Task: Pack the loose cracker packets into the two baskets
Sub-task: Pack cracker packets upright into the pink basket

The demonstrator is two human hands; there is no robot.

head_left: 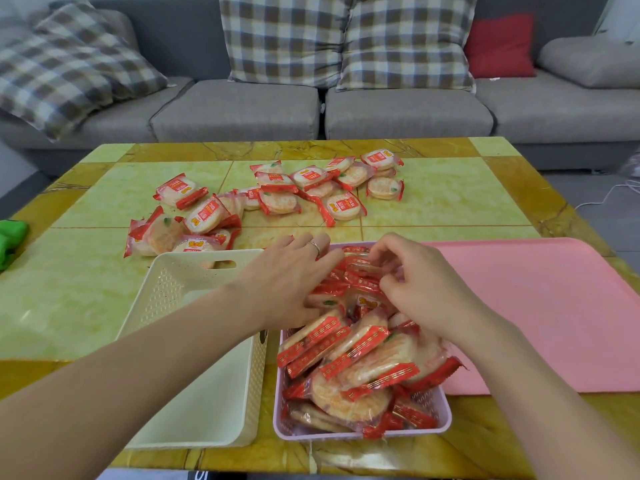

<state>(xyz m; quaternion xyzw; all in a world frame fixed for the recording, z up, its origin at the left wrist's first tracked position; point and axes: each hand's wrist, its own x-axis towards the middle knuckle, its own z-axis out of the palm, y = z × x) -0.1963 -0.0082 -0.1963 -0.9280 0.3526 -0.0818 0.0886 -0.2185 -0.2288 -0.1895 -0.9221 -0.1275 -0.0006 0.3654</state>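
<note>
Head view: both hands over the purple basket, left hand flat-fingered, right hand pinching a packet.

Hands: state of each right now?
Left hand: open, fingers flat on the packets in the purple basket.
Right hand: pinching a packet there.

- Low table, yellow-green marble-look tiles, brown veined border.
- Pink mat flat on table's right side, near edge.
- Green object at table's left edge, cut off by frame, can't identify.
- Grey sofa behind table.
- Plaid cushion leaning at sofa's left end.
- Two more plaid cushions upright, side by side, against backrest.
- Red cushion further right.
- Grey cushion far right.
- White cable on floor, right of table.
</note>
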